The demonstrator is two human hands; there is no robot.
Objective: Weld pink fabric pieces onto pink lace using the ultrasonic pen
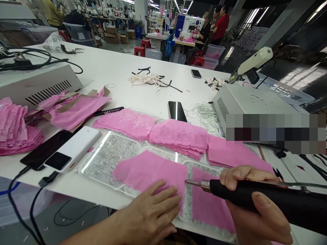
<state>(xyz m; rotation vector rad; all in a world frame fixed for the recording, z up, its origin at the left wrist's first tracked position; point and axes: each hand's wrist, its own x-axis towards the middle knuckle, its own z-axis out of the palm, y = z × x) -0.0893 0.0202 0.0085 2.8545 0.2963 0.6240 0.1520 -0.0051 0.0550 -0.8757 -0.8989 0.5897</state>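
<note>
My left hand (pixel 157 207) lies flat with its fingers spread on a pink fabric piece (pixel 150 166), holding it against a clear, speckled template plate (pixel 109 153). In my right hand (pixel 255 204) is a thick black pen-like tool (pixel 235 190) with a narrow metal tip. That tip rests at or just above the right edge of the fabric piece; exact contact cannot be told. A second pink piece (pixel 206 204) lies on the plate beneath the tool. Along the plate's far side sit stacks of pink lace fabric (pixel 178 136) and plain pink pieces (pixel 235 151).
A power bank (pixel 74 148) and dark phone (pixel 46 149) lie left, with cables over the edge. Pink piles (pixel 15 129) stand further left. Vented metal boxes (pixel 255 102) flank the white table (pixel 112 68). Another phone (pixel 177 111) and tangled thread (pixel 205 115) lie beyond the fabric.
</note>
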